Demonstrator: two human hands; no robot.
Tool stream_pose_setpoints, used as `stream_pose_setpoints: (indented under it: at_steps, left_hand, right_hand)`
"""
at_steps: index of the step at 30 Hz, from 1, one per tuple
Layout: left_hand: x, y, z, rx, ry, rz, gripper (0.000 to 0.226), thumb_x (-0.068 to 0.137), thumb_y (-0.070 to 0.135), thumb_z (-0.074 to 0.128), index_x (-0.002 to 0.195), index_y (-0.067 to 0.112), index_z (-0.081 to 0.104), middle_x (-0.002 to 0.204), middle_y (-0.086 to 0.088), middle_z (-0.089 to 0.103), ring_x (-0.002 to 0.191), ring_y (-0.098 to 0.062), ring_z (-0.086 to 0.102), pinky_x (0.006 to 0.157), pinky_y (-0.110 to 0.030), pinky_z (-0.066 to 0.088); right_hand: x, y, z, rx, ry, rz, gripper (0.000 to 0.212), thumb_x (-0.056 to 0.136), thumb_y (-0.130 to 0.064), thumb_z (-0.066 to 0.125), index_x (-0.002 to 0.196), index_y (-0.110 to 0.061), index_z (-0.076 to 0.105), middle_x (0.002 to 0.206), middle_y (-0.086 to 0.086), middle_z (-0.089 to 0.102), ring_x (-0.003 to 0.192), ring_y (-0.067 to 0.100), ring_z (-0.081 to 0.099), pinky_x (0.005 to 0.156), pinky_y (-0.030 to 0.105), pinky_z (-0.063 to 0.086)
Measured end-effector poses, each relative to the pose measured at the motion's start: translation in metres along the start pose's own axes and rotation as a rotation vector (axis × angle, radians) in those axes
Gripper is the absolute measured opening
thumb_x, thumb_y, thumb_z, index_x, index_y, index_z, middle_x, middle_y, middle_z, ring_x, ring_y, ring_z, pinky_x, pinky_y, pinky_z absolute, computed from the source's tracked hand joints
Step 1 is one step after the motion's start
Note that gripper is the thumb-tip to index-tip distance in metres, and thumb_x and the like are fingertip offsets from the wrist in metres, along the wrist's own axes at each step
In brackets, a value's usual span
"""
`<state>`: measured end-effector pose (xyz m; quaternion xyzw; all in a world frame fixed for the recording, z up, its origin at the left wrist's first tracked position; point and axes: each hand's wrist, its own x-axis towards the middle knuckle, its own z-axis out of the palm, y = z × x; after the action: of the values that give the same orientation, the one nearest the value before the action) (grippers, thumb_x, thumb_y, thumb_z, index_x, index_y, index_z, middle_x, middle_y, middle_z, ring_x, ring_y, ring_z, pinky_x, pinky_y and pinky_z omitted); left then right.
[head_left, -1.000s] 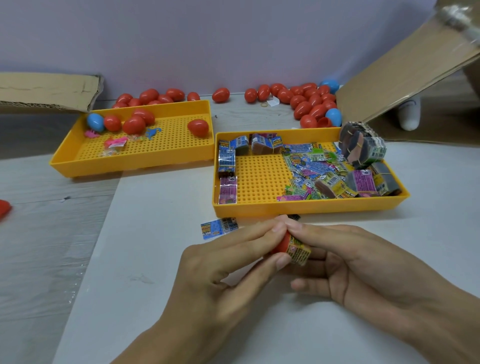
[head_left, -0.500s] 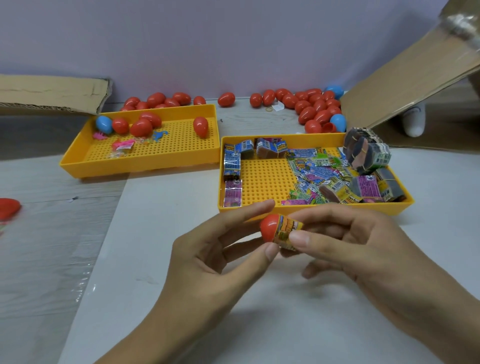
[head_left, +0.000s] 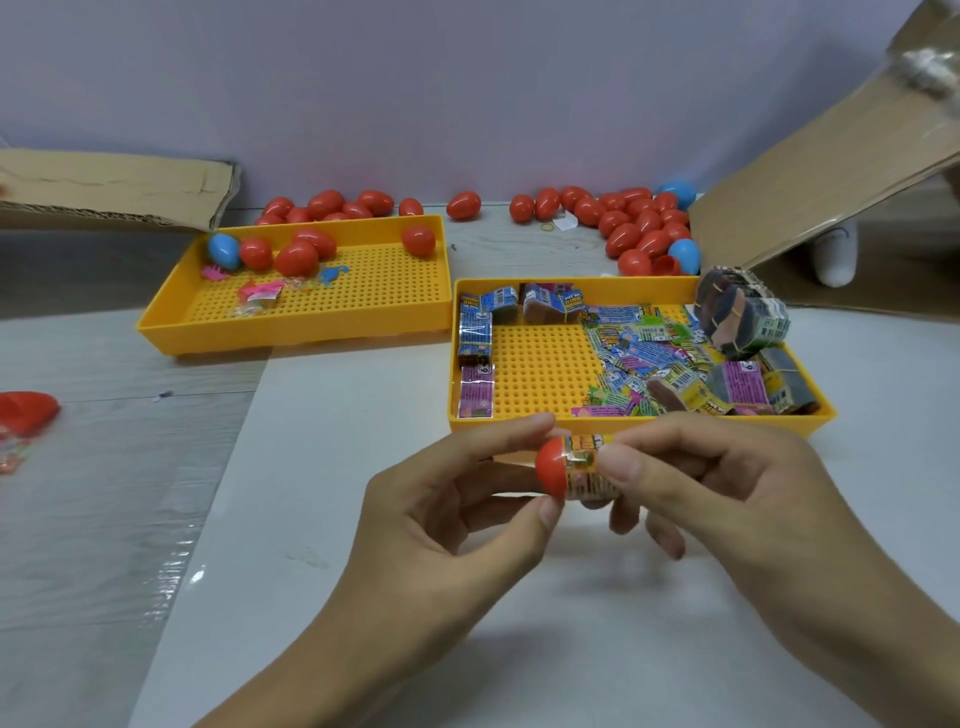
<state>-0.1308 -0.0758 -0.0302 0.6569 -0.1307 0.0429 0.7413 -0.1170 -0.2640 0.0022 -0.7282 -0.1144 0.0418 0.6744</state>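
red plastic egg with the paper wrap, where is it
Head view: red plastic egg sits centre, pinched between left hand and right hand, before the right-side yellow plastic tray.

The egg (head_left: 551, 462) you hold is glossy red. Its printed sleeve (head_left: 587, 470) shows yellow, orange and green patches. Both trays are yellow with a regular grid of small holes. In the near tray (head_left: 545, 374), your labels (head_left: 639, 348) are blue, green, purple and yellow, some with black barcodes. The far tray (head_left: 363, 291) has red eggs and one blue egg (head_left: 223, 250). The loose eggs (head_left: 639, 223) are mostly red, two blue. Your counter (head_left: 337, 467) is white and the cardboard (head_left: 810, 187) plain brown.
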Motion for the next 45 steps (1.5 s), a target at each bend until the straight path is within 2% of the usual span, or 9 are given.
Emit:
stream_pose_setpoints:
  at_steps: [7, 14, 20, 24, 28, 35, 39, 42, 45]
  left_hand:
    - [0.0, 0.002, 0.0, 0.028, 0.036, -0.037, 0.041, 0.079, 0.006, 0.077, 0.115, 0.025, 0.072, 0.102, -0.006, 0.076, 0.092, -0.026, 0.075, 0.078, -0.028, 0.059]
    - [0.002, -0.005, 0.001, -0.01, 0.139, -0.051, 0.035, 0.071, 0.007, 0.085, 0.098, 0.029, 0.078, 0.093, -0.008, 0.077, 0.082, -0.029, 0.076, 0.069, -0.025, 0.06]
    - [0.005, -0.008, 0.006, -0.012, 0.188, -0.03, 0.038, 0.056, 0.006, 0.075, 0.088, 0.026, 0.08, 0.083, -0.014, 0.076, 0.071, -0.031, 0.075, 0.06, -0.031, 0.06]
    - [0.009, -0.008, 0.006, -0.056, 0.162, -0.076, 0.039, 0.051, 0.006, 0.07, 0.083, 0.025, 0.081, 0.08, -0.017, 0.074, 0.067, -0.033, 0.075, 0.054, -0.028, 0.059]
    - [0.011, -0.003, 0.007, -0.025, 0.187, -0.037, 0.018, 0.068, 0.006, 0.078, 0.074, 0.022, 0.08, 0.074, -0.018, 0.072, 0.061, -0.032, 0.072, 0.049, -0.026, 0.056]
    - [0.054, 0.033, -0.014, 0.356, 0.28, 0.333, 0.011, 0.085, 0.013, 0.073, 0.092, 0.021, 0.075, 0.079, 0.001, 0.072, 0.063, -0.018, 0.069, 0.052, -0.021, 0.054]
    - [0.146, 0.032, -0.056, 0.917, 0.278, 0.245, 0.021, 0.093, 0.012, 0.065, 0.11, 0.024, 0.07, 0.103, 0.007, 0.07, 0.094, -0.006, 0.064, 0.074, -0.014, 0.052]
    - [0.217, 0.006, -0.07, 1.099, 0.16, -0.132, 0.052, 0.09, -0.003, 0.06, 0.136, 0.02, 0.056, 0.134, -0.005, 0.058, 0.119, -0.02, 0.055, 0.076, -0.017, 0.046]
    - [0.242, -0.02, -0.072, 1.274, 0.121, -0.173, 0.051, 0.089, -0.006, 0.058, 0.135, 0.014, 0.056, 0.138, -0.013, 0.054, 0.123, -0.03, 0.052, 0.082, -0.026, 0.041]
  right_hand:
    - [0.001, -0.01, 0.003, -0.027, 0.078, 0.016, 0.027, 0.06, -0.037, 0.09, 0.081, -0.025, 0.078, 0.067, 0.003, 0.072, 0.052, 0.005, 0.061, 0.048, 0.016, 0.045]
    - [0.022, -0.062, -0.062, -0.731, 0.501, -0.449, 0.011, 0.084, -0.052, 0.071, 0.09, -0.043, 0.071, 0.085, -0.025, 0.071, 0.074, 0.001, 0.066, 0.062, 0.012, 0.047]
    - [0.059, -0.133, -0.211, -0.696, 0.874, -0.13, 0.057, 0.05, -0.088, 0.068, 0.084, -0.043, 0.07, 0.071, -0.027, 0.063, 0.074, -0.005, 0.062, 0.087, 0.044, 0.053]
    - [0.07, -0.14, -0.202, -0.645, 1.041, -0.022, 0.071, 0.057, -0.088, 0.059, 0.084, -0.023, 0.065, 0.069, -0.009, 0.05, 0.065, 0.018, 0.05, 0.066, 0.033, 0.043]
    - [0.046, -0.094, -0.122, -0.217, 0.65, -0.109, 0.029, 0.076, -0.051, 0.069, 0.076, -0.023, 0.074, 0.052, -0.009, 0.034, 0.043, 0.009, 0.028, 0.038, 0.017, 0.025]
    - [0.008, 0.012, 0.032, -0.04, -0.089, 0.068, 0.033, 0.069, -0.053, 0.067, 0.076, -0.023, 0.077, 0.051, -0.003, 0.056, 0.048, 0.002, 0.047, 0.049, 0.015, 0.036]
    - [0.009, 0.024, 0.038, -0.087, -0.193, 0.056, 0.024, 0.079, -0.048, 0.069, 0.078, -0.025, 0.076, 0.062, -0.004, 0.063, 0.056, 0.001, 0.052, 0.054, 0.015, 0.039]
    - [0.01, 0.026, 0.034, -0.052, -0.174, 0.075, 0.022, 0.081, -0.046, 0.066, 0.079, -0.026, 0.075, 0.056, -0.008, 0.055, 0.055, 0.002, 0.047, 0.052, 0.017, 0.037]
    - [0.012, 0.027, 0.035, -0.034, -0.189, 0.07, 0.026, 0.079, -0.051, 0.063, 0.082, -0.027, 0.074, 0.055, -0.013, 0.055, 0.055, -0.001, 0.048, 0.053, 0.014, 0.037]
